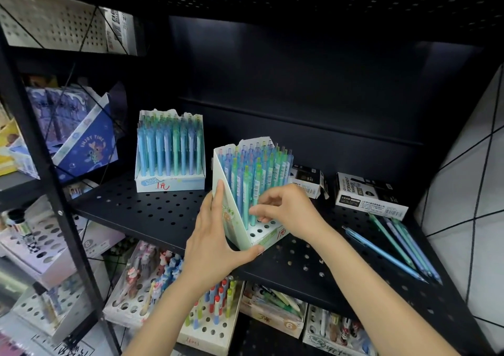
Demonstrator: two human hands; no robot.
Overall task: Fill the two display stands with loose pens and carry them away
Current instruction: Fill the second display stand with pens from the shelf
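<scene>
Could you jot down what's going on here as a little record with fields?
near stand: almost full, a few front holes empty
left hand: holds the near stand's side and front corner
right hand: pinches a pen in the near stand
far stand: full, on the shelf
loose pens: several lying on the shelf at right
boxes: behind the loose pens

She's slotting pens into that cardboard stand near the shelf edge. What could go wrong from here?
1. The near stand sits at the shelf's front edge, angled; a push from the right hand seating a pen might slide it off if the left hand loosens.
2. The loose pens lie pointing toward the shelf's edge, so a brushing forearm could roll them off.
3. The packed pens could snag, tipping neighbours.
</scene>
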